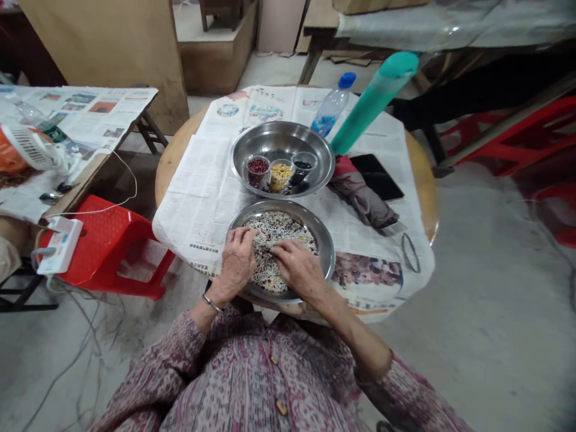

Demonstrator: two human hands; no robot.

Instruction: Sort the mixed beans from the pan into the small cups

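Close in front of me on the round table stands a steel basin point(327, 255) holding a mix of white grains with dark, yellow and reddish beans point(279, 227). My left hand point(238, 258) rests over its left rim, fingers curled together at the grain; whatever is between them is hidden. From the right, my right hand point(299, 267) reaches in with thumb and fingertips pinched over the grain, too small to show what they hold. Behind it, a second steel basin point(279, 133) contains three clear cups: red beans point(258, 170), yellow beans point(281, 174) and black beans point(302, 168).
Newspaper point(193, 180) covers the table. A water bottle point(333, 105), green tube point(375, 102), folded umbrella point(362, 195), dark phone point(377, 176) and black band point(410, 252) lie or stand right of the basins. At left, a red stool point(108, 252) carries a power strip point(60, 246).
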